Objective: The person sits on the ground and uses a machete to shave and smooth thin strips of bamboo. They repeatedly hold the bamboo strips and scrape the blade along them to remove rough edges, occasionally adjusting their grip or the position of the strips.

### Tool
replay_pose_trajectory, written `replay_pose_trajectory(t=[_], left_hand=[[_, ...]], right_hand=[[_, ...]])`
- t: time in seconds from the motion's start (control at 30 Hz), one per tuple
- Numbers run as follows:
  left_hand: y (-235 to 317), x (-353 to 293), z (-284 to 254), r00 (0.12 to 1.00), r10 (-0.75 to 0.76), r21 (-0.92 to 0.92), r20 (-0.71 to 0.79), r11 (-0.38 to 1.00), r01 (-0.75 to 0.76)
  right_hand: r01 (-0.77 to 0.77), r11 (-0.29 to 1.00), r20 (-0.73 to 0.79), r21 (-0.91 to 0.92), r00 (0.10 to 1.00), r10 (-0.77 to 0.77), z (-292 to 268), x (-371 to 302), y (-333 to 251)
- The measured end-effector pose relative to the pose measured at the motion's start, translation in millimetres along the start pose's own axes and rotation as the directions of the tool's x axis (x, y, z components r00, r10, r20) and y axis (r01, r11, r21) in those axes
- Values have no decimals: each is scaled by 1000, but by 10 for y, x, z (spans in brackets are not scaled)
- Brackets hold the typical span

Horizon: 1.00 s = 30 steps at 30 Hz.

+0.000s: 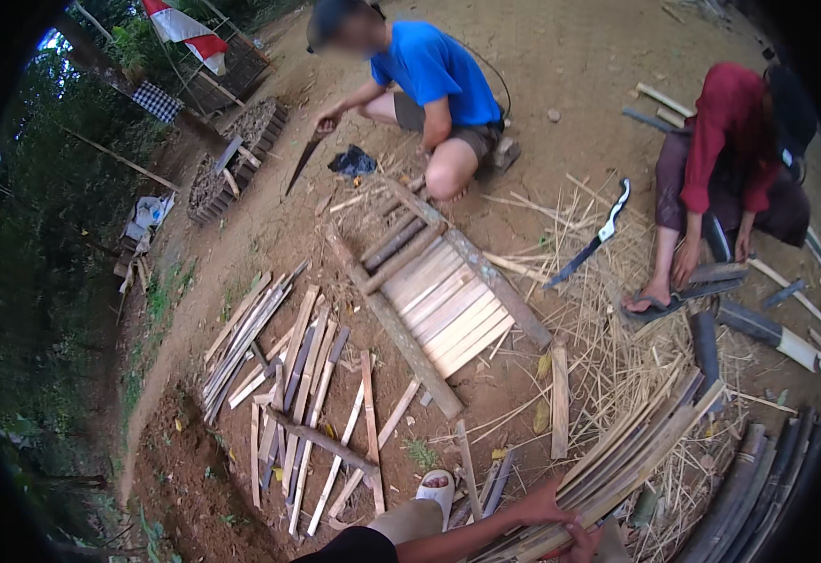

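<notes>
My left hand (544, 505) is closed around the side of a thick bundle of split bamboo strips (640, 436). The bundle lies slantwise at the lower right, its far ends uneven. Lower down, fingers of my right hand (579, 541) press on the bundle's other side; the rest of that hand is hidden or cut off by the bottom edge. Left of my hands stands my sandalled foot (437, 493). Ahead lies a frame of rough poles (396, 328), partly filled with pale slats (457, 314) side by side.
Loose wood strips (312, 394) and a stick (321, 438) lie left. A blue-shirted person (439, 75) squats beyond the frame, holding a saw (304, 164). A red-sleeved person (725, 141) bends over bamboo at right. A curved saw (591, 239) rests on straw-like shavings; dark bamboo pieces (744, 488) lie lower right.
</notes>
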<state>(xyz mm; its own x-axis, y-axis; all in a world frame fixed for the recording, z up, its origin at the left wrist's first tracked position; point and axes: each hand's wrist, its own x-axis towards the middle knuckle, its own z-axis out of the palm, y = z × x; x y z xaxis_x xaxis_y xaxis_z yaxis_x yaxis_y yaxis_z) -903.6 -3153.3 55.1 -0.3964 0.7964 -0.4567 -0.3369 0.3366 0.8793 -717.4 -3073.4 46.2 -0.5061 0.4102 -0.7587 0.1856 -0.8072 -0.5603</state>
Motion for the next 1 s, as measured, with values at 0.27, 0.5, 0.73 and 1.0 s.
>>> replay_pose_trajectory(t=[0.27,0.5,0.73,1.0], left_hand=[[1574,-1193,134,981,164,26,102,986,-167],[2346,-2077,150,987,100,121,122,986,-115],[2415,-2304,578,990,116,86,76,989,-122],[2637,-1989,1599,989,-3,193,148,981,-26]], right_hand=[[195,979,-48,54,980,-192,1155,-2044,-848],[165,986,-165,-29,972,-168,1446,-2932,-977],[293,955,-197,-43,935,-295,1125,-3219,-863],[385,904,-259,187,907,-333,397,-3344,-1469]])
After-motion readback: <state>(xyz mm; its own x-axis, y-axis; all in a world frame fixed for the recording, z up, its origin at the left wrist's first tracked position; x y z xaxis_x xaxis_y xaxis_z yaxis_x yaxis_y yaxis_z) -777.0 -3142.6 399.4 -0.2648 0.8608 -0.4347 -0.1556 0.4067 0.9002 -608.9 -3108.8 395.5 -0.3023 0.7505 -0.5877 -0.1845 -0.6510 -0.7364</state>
